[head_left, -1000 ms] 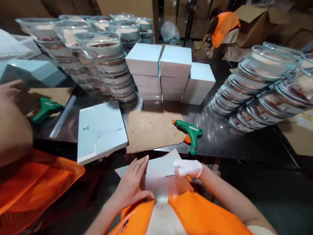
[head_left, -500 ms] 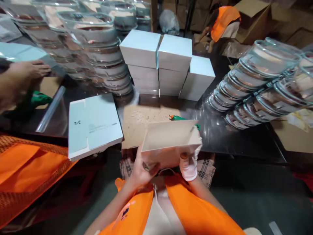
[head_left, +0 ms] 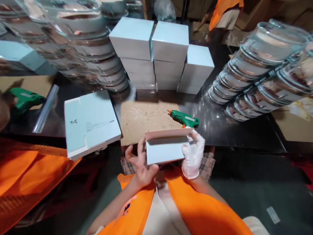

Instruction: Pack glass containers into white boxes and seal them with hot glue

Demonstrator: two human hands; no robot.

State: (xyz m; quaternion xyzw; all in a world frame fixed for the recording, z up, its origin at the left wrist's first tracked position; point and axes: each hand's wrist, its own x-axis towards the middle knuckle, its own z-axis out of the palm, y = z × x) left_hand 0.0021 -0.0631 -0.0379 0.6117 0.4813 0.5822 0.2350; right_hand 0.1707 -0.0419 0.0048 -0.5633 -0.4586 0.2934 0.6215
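Both hands held a pale blue folded box (head_left: 166,150) just above the lap — the bare left hand (head_left: 140,164) gripped its left edge, the white-gloved right hand (head_left: 194,153) clasped its right end. Just beyond, a green glue gun (head_left: 184,118) lay on the dark counter (head_left: 232,133) beside a cardboard sheet (head_left: 144,120) — stacked pale boxes (head_left: 161,55) stood farther back.
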